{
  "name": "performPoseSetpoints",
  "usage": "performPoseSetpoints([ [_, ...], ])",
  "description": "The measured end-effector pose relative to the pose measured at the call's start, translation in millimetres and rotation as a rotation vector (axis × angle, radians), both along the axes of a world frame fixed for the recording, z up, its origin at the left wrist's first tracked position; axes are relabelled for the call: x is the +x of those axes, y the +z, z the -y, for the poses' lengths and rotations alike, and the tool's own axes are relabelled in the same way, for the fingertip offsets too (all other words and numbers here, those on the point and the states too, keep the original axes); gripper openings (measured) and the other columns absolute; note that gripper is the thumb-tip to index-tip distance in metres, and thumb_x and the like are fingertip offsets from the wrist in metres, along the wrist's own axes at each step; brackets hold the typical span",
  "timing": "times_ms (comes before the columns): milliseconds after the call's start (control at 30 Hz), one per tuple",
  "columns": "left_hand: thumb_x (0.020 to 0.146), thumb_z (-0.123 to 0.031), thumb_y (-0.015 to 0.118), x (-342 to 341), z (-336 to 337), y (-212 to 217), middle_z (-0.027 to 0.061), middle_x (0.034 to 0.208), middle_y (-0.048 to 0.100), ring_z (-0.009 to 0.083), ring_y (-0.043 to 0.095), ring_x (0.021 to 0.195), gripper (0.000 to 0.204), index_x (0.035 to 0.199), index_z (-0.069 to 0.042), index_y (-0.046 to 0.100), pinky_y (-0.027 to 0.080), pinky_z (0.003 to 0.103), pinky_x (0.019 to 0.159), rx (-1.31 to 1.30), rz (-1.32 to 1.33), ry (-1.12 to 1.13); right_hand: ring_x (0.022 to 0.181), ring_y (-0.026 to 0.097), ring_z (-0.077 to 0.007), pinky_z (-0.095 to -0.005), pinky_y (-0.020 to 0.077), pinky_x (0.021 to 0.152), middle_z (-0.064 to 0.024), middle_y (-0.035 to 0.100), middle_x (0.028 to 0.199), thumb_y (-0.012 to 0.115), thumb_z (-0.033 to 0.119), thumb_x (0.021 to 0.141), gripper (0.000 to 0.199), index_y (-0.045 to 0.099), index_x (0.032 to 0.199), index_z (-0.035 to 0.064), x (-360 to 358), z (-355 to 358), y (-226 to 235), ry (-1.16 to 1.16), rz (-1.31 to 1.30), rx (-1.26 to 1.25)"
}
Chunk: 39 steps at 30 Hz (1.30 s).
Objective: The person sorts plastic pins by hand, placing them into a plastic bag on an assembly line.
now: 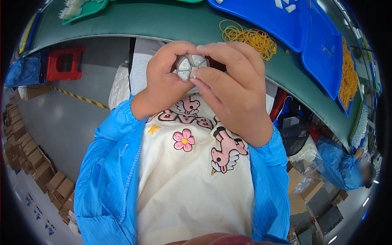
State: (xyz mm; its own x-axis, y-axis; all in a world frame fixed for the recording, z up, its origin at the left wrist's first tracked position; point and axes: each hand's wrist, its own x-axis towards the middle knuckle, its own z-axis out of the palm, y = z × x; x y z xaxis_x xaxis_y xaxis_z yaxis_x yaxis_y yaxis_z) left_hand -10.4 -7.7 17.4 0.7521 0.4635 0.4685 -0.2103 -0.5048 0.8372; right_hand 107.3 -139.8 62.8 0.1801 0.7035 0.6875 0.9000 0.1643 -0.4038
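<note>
Green worktop (pixel 163 20), blue trays (pixel 261 14), yellow bands (pixel 255 38) beyond hands (pixel 237 81), pale wedges (pixel 185 64) held

We observe a green desk (pixel 143 20) above a grey floor (pixel 77 118); a red stool (pixel 70 75) and cardboard boxes (pixel 41 169) stand left.

Light: bright, cool and even over the left hand (pixel 161 79), the right hand (pixel 241 87) and the pale segmented piece (pixel 184 64), all in fair focus. Shadows: soft; we find them deepest beneath the green table (pixel 163 24), at right. Glare: white streaks (pixel 365 202), lower right rim. Distortion: strong; we see the table edge bowed, cartons (pixel 43 171) curving, corners black. Blur: a co-worker's head (pixel 364 174), smeared; a pinkish shape (pixel 230 240), bottom edge, unfocused.
</note>
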Motion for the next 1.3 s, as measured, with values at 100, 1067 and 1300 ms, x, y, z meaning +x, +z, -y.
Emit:
performPoseSetpoints([
  [100,0.073,0.000,0.079,1.4,-0.7,-2.0,0.0077,0.103,0.063,0.0162,0.064,0.090,0.040,0.109,-0.002,0.061,0.054,0.029,0.075,-0.002,0.051,-0.018,0.097,0.057,-0.0298,-0.0405,0.0467,0.079,-0.0077,0.064,0.110,0.074,0.006,0.062,0.024,0.065,0.084,0.0062,-1.8,1.0,4.5,0.010,-0.027,-0.018],
  [1067,0.063,-0.002,0.085,0.8,-2.4,1.5,0.0083,0.099,0.067,0.0210,0.064,0.088,0.045,0.103,-0.005,0.065,0.052,0.030,0.075,-0.025,0.105,-0.004,0.094,0.057,-0.0270,-0.0375,0.0462,0.071,-0.0063,0.061,0.109,0.067,0.015,0.059,0.028,0.063,0.086,0.0063,0.0,-2.0,-4.7,-0.006,0.151,0.085],
  [1300,0.065,-0.003,0.085,1.1,-1.8,1.2,0.0083,0.100,0.066,0.0194,0.064,0.089,0.044,0.103,-0.004,0.064,0.052,0.030,0.076,0.005,0.069,-0.018,0.097,0.057,-0.0273,-0.0385,0.0457,0.075,-0.0068,0.061,0.109,0.067,0.016,0.059,0.029,0.064,0.086,0.0069,0.2,1.7,-6.9,-0.014,0.109,0.083],
])
